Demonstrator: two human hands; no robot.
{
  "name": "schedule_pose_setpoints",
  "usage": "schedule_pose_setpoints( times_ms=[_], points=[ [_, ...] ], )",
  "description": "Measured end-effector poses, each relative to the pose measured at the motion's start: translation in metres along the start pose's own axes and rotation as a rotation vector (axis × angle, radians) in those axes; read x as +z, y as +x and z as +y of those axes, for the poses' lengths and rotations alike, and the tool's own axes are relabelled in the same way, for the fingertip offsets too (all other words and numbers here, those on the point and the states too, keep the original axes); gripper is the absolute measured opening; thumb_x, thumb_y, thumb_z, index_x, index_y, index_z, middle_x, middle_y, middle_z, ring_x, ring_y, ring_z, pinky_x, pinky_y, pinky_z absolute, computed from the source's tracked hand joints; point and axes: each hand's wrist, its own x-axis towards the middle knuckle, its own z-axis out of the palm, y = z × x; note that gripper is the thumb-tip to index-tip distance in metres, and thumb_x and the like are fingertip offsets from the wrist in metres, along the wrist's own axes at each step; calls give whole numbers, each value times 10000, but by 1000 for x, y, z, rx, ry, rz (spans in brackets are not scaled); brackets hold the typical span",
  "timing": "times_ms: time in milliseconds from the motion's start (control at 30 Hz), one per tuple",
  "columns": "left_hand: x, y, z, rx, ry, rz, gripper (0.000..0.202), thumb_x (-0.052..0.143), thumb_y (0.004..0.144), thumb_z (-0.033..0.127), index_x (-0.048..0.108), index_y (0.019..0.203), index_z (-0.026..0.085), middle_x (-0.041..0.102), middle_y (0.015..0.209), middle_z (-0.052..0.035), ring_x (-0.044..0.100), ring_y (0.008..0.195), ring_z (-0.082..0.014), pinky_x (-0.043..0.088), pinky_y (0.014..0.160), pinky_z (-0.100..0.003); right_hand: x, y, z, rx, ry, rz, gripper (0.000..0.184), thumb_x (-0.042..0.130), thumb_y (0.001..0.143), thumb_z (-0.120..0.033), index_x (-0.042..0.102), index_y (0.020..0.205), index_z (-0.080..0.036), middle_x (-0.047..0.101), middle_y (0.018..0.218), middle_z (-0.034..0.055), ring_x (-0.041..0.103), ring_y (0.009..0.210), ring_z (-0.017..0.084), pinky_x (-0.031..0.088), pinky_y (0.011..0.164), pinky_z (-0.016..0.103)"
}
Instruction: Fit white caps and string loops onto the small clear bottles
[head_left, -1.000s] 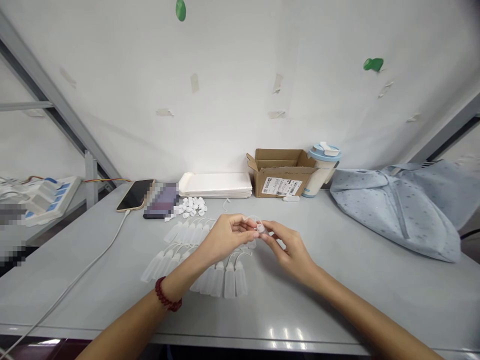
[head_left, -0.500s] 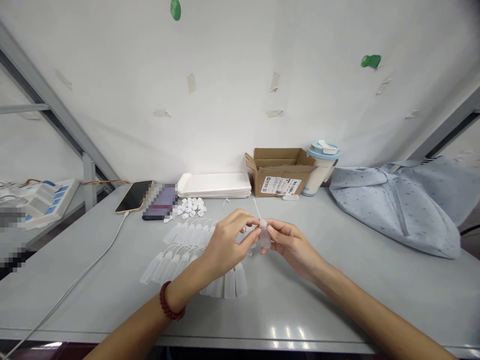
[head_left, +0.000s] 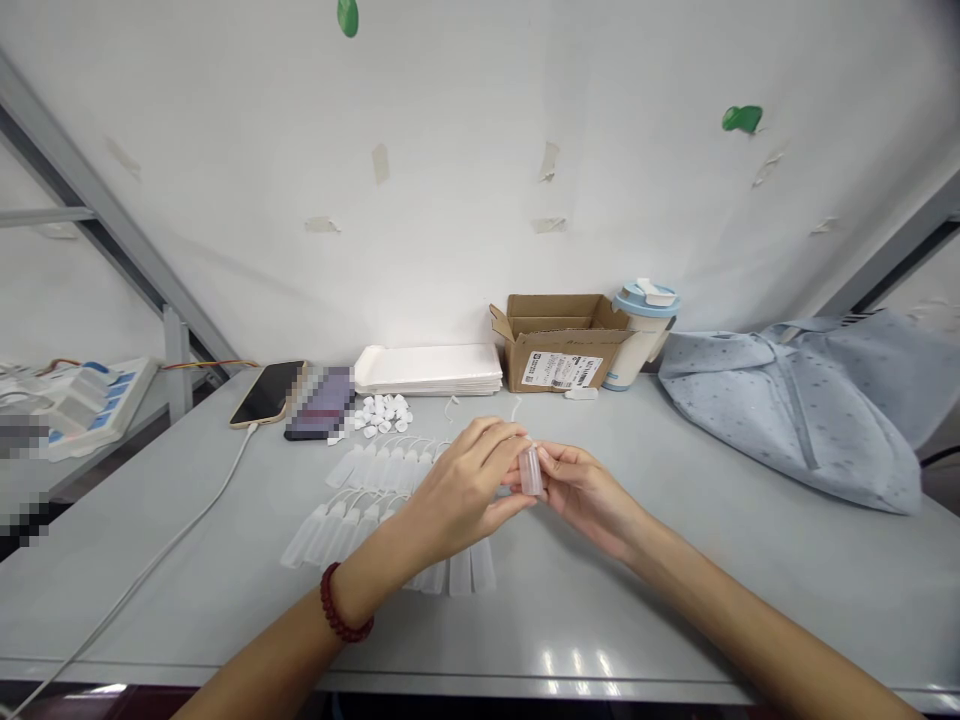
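A small translucent plastic bottle [head_left: 531, 472] is held between my two hands above the middle of the table. My right hand [head_left: 589, 495] is closed, gripping the bottle's right side between thumb and fingers. My left hand [head_left: 469, 485] curls over the bottle's top, its thumb near the base; the fingers cover the neck. A thin white strip [head_left: 516, 407] shows just beyond my left fingers; whether it joins the bottle cannot be seen. Beneath and left of my left hand lie two rows of similar bottles [head_left: 322, 535], several with thin curved white tubes, partly hidden by my arm.
Loose white caps [head_left: 382, 412] lie behind the rows, beside two phones [head_left: 268, 393]. A stack of white packets [head_left: 427, 370], an open cardboard box [head_left: 562, 360] and a lidded cup [head_left: 637, 345] line the wall. Grey-blue cloth [head_left: 795, 420] covers the right back; a white cable [head_left: 180, 535] crosses the left.
My left hand has shifted from pinching beside the bottle's neck to covering its top, with the thumb lower. The bottle has turned in my hands, and its neck is now hidden.
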Motion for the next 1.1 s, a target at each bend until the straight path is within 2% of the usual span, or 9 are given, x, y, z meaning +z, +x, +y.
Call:
schedule_pose_setpoints(
  times_ms=[133, 300, 367, 433, 567, 733, 833, 1100],
  points=[
    [-2, 0, 3, -43, -7, -13, 366, 588, 812, 229, 457, 1145, 153, 545, 1125, -106, 435, 1099, -249, 411, 918, -411, 2, -1, -4, -31, -138, -33, 307, 470, 885, -384, 660, 930, -148, 677, 885, 95, 626, 843, 190, 467, 785, 328],
    [-9, -1, 9, -84, 28, -129, 250, 587, 799, 212, 504, 1029, 163, 559, 1040, -78, 471, 988, -229, 433, 827, -366, 5, -5, -13, -79, -637, 98, 297, 530, 841, -410, 649, 902, -145, 635, 766, 32, 551, 646, 125, 434, 601, 247],
    [-11, -2, 12, -90, 45, -194, 248, 626, 781, 262, 513, 977, 159, 557, 1001, -72, 473, 945, -226, 435, 789, -354, 6, -7, -17, -33, -776, 113, 291, 533, 833, -408, 646, 844, -140, 601, 671, 8, 520, 566, 106, 400, 531, 226],
    [-13, -3, 16, -88, 48, -255, 275, 658, 758, 321, 515, 927, 158, 554, 957, -64, 468, 908, -223, 433, 762, -346, 6, -9, -21, 49, -842, 63, 282, 535, 828, -389, 633, 752, -136, 563, 577, -9, 514, 515, 99, 376, 495, 217],
    [-13, -6, 25, -68, 27, -377, 320, 704, 710, 361, 507, 854, 155, 543, 882, -48, 465, 854, -210, 427, 729, -318, 4, -14, -25, 206, -834, -110, 284, 543, 804, -338, 560, 597, -144, 532, 517, -24, 530, 470, 96, 351, 452, 202],
    [-11, -13, 34, -84, 5, -508, 335, 727, 677, 374, 502, 798, 157, 531, 839, -37, 478, 828, -207, 415, 657, -287, 1, -15, -20, 348, -778, -286, 180, 541, 749, -250, 566, 606, -144, 585, 578, -19, 533, 461, 84, 393, 481, 201],
    [-10, -16, 33, -100, 12, -535, 322, 725, 679, 366, 501, 773, 156, 531, 820, -34, 484, 822, -208, 404, 634, -283, 1, -13, -14, 366, -799, -299, 178, 541, 746, -265, 562, 622, -140, 605, 601, -9, 510, 436, 70, 382, 470, 199],
    [-12, -18, 28, -137, 28, -544, 277, 699, 707, 338, 493, 757, 160, 515, 805, -26, 487, 780, -197, 386, 608, -280, 2, -11, -1, 332, -815, -222, 165, 535, 771, -288, 557, 688, -147, 597, 574, -20, 458, 371, 55, 348, 394, 180]
  ],
)
